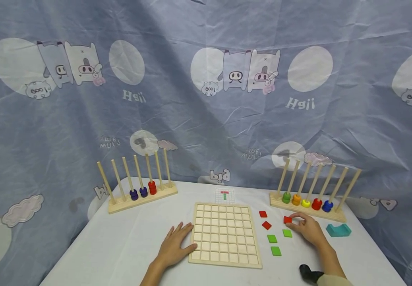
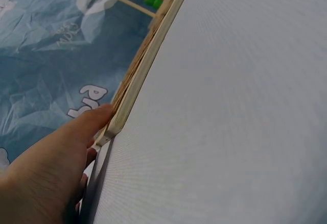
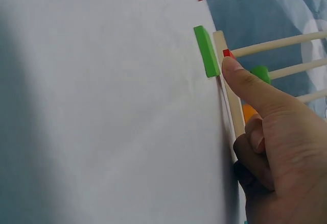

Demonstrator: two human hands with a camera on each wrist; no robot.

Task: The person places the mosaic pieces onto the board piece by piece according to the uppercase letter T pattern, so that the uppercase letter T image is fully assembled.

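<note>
Red, thin, square: one tile (image 1: 287,219), pinched between the thumb and forefinger of the right hand (image 1: 307,229). I read the clock from the board's centre on the head view, twelve at the far edge; this tile sits between two and three, and my right wrist feed shows its red corner at the thumb tip.

Pale wood: one gridded board (image 1: 225,234), flat on the white table (image 1: 120,242). At nine o'clock, the left hand (image 1: 174,247): fingers slightly apart, fingertips meeting the near side of the frame, thumb resting on its edge.

Loose red tiles, two (image 1: 263,214) (image 1: 266,225): around two o'clock, just off the board, corners nearly facing.

Green tiles, three (image 1: 271,238) (image 1: 287,233) (image 1: 276,251): around three, one of them below the pinched red piece.

White gridded card (image 1: 225,196): twelve o'clock, printed with a T, red bar, green stem.

Wooden peg stands, two: at ten (image 1: 145,200), with purple and red rings; at two (image 1: 305,209), with green, orange, yellow, red and blue.

Teal block (image 1: 339,230): three o'clock, beyond the right hand.

Black object (image 1: 309,274): four o'clock, against the right sleeve (image 1: 332,280).

Blue-grey patterned cloth (image 1: 206,131): behind everything.
</note>
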